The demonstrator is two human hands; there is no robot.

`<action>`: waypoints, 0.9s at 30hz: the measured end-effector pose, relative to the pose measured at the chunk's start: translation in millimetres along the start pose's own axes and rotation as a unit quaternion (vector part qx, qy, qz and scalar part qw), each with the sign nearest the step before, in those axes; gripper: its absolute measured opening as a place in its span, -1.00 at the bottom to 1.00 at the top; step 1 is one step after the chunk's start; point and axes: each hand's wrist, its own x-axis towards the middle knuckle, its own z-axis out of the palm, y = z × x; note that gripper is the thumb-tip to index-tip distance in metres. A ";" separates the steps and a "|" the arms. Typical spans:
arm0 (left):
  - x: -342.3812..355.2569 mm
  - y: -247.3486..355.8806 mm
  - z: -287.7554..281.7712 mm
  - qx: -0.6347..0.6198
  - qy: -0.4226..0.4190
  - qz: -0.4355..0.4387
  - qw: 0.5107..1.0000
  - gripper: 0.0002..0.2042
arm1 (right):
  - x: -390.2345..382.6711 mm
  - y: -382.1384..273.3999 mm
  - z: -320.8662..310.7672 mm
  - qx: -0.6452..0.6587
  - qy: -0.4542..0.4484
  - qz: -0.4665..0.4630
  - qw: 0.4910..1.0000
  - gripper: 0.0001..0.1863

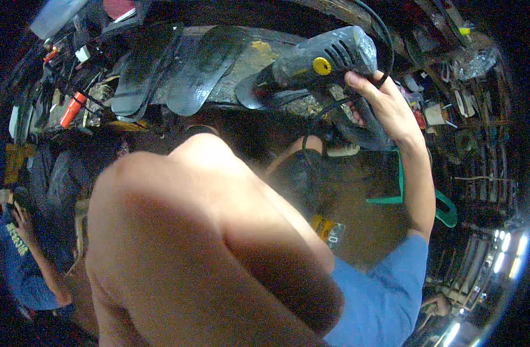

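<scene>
Right hand (386,104) grips the tool (328,61) by its handle, over the tabletop's (262,49) near edge, right of black soles (198,78). Left hand (184,220) is blurred; I cannot tell its state.

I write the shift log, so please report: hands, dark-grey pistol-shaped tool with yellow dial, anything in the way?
Right hand: gripping tool. Left hand: unclear. Blurred bare limb: blocking lower view.

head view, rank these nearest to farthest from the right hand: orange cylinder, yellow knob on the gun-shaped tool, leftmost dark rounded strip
1. Yellow knob: on the gun-shaped tool in the right hand, just to the hand's left.
2. Leftmost dark rounded strip: well to the left.
3. Orange cylinder: farthest left, beyond that strip.
</scene>
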 end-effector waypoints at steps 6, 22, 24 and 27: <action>5.5 -17.4 43.7 -0.226 0.124 0.190 0.947 -0.88 | -9.8 2.5 -15.0 -0.050 -0.010 0.012 0.999 -0.69; 243.6 102.1 273.8 -0.470 0.008 -0.033 0.882 0.22 | -41.3 36.4 -65.7 -0.033 0.224 0.040 0.973 -0.69; 244.4 96.4 272.4 -0.494 0.030 -0.058 0.867 0.23 | -45.1 37.4 -70.8 -0.032 0.217 0.051 0.974 -0.67; 240.9 72.0 268.8 -0.553 0.041 -0.093 0.827 0.22 | -51.2 38.0 -76.3 -0.022 0.228 0.078 0.970 -0.59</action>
